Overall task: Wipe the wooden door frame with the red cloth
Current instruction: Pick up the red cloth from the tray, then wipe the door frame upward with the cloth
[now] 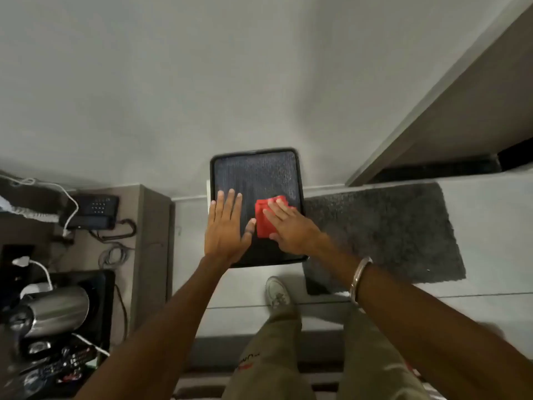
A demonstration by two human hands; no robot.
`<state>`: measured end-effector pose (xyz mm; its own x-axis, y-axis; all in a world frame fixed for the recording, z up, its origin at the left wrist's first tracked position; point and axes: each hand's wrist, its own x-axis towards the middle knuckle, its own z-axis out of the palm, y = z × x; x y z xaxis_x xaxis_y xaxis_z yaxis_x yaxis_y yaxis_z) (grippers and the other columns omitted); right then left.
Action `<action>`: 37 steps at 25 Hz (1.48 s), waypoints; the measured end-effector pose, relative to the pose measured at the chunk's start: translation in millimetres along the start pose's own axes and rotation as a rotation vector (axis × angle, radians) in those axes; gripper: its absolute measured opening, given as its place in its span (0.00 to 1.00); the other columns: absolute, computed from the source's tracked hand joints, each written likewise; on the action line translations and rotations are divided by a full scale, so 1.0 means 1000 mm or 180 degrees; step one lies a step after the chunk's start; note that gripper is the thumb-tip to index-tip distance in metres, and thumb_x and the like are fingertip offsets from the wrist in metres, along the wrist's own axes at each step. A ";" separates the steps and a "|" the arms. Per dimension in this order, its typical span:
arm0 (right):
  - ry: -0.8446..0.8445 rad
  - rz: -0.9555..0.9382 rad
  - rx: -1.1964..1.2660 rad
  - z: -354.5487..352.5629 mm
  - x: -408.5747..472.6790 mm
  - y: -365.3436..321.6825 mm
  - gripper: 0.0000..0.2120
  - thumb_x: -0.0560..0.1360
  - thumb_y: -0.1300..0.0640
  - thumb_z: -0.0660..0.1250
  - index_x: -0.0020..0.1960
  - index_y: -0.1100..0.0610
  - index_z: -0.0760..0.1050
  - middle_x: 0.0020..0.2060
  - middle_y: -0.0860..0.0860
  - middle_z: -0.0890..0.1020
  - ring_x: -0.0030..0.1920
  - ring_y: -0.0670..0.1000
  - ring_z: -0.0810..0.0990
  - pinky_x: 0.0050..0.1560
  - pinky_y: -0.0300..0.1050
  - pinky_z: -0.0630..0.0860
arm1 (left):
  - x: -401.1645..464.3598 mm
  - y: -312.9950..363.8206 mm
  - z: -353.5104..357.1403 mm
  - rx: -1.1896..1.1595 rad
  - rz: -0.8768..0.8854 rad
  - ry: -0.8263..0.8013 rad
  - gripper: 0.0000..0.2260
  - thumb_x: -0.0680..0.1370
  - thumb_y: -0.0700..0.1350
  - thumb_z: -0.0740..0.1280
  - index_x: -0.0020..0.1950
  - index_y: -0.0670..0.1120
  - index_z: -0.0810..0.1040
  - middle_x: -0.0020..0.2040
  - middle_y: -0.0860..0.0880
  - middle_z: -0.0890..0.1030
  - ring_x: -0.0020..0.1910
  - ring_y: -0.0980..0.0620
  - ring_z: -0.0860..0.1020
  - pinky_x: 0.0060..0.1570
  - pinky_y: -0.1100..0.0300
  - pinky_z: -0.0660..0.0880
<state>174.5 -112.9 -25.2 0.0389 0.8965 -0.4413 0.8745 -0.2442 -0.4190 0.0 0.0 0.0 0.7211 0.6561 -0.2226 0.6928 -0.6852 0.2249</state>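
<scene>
The right hand [288, 229] presses the red cloth [263, 219], fingers flat, on a black tray [256, 171]; the left hand [226, 226] lies spread beside. The door frame [450, 111] stands well right of the hands, likely unwiped: grip the cloth, carry it over

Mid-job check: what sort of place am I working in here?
Likely a hotel room, though I can't be sure: a desk phone and a steel kettle stand at the left, and a dark mat lies on the floor by the door frame.
</scene>
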 end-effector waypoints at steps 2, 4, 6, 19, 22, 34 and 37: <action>0.0014 -0.0037 -0.0433 0.017 0.021 0.000 0.42 0.81 0.45 0.65 0.84 0.56 0.45 0.85 0.56 0.44 0.85 0.60 0.42 0.83 0.63 0.46 | 0.008 -0.014 0.015 0.0041 -0.0103 0.0023 0.33 0.83 0.61 0.51 0.84 0.43 0.57 0.85 0.41 0.55 0.85 0.40 0.48 0.82 0.44 0.45; -0.0091 0.0108 -0.0652 0.033 0.033 -0.001 0.48 0.78 0.44 0.69 0.84 0.56 0.42 0.85 0.57 0.43 0.84 0.62 0.41 0.83 0.66 0.47 | 0.010 -0.022 0.025 0.0022 -0.0200 -0.0001 0.32 0.83 0.60 0.53 0.82 0.42 0.61 0.84 0.40 0.59 0.84 0.38 0.52 0.81 0.44 0.46; -0.0218 0.0270 -0.0834 0.046 0.040 -0.007 0.54 0.75 0.49 0.74 0.84 0.57 0.38 0.84 0.59 0.41 0.84 0.65 0.41 0.82 0.69 0.46 | 0.006 -0.019 0.034 -0.0122 -0.0125 0.0013 0.31 0.83 0.59 0.55 0.80 0.40 0.65 0.83 0.38 0.62 0.84 0.37 0.54 0.81 0.43 0.49; 0.0616 0.1075 0.2025 -0.012 0.048 0.006 0.08 0.78 0.61 0.67 0.54 0.57 0.83 0.50 0.59 0.86 0.51 0.61 0.85 0.50 0.54 0.81 | 0.034 0.037 -0.007 -0.0281 0.0149 0.0387 0.29 0.85 0.54 0.55 0.81 0.39 0.62 0.84 0.39 0.59 0.85 0.39 0.48 0.83 0.44 0.46; 0.0867 0.1695 0.4980 -0.067 0.007 0.020 0.14 0.74 0.73 0.58 0.51 0.64 0.80 0.43 0.60 0.81 0.47 0.61 0.81 0.46 0.54 0.77 | 0.048 0.074 -0.053 -0.0339 0.0249 0.0619 0.29 0.84 0.53 0.54 0.82 0.39 0.61 0.84 0.39 0.58 0.85 0.39 0.48 0.83 0.45 0.44; 0.3656 -0.0211 0.6476 -0.349 -0.227 0.112 0.17 0.81 0.56 0.69 0.69 0.58 0.76 0.62 0.60 0.84 0.59 0.60 0.86 0.57 0.60 0.84 | 0.112 0.332 -0.300 -0.0260 0.1785 0.2276 0.29 0.85 0.57 0.51 0.82 0.43 0.61 0.85 0.43 0.57 0.85 0.44 0.47 0.84 0.49 0.43; 0.5293 0.0039 0.5012 -0.391 -0.269 0.126 0.13 0.79 0.56 0.72 0.63 0.47 0.79 0.60 0.49 0.85 0.63 0.54 0.84 0.65 0.61 0.81 | 0.118 0.362 -0.345 -0.0109 0.1932 0.2612 0.29 0.85 0.56 0.53 0.83 0.43 0.60 0.85 0.44 0.56 0.85 0.45 0.46 0.84 0.48 0.44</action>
<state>463.4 -240.8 350.6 0.9938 0.1088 0.0246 -0.0324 0.4926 -0.8696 337.4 -61.6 382.2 0.7226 0.2245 0.6538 0.1999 -0.9732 0.1132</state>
